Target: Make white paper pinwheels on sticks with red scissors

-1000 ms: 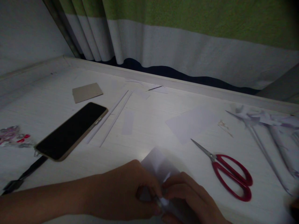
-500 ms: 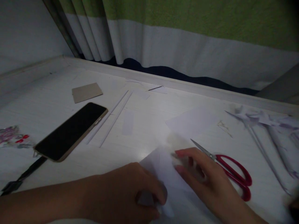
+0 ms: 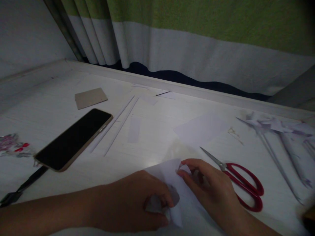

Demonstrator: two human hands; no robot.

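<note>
A white sheet of paper lies under and between my hands at the near edge of the view. My left hand is curled over the left part of the sheet, with its fingers bent and the thumb below them; the paper shows in the gap. At the sheet's upper right edge, my right hand pinches a lifted bit of the paper between thumb and index finger. Beside that hand lie scissors with red handles, their blades pointing up and left.
To the left lie a black phone, a beige card and a clear packet with red and pink bits. Two thin white paper tubes are near the middle. Farther back rests another paper sheet. Crumpled paper is at right.
My right thumb and index finger have closed on the paper's edge and lifted it into a small curl. The left hand stays almost where it was.
</note>
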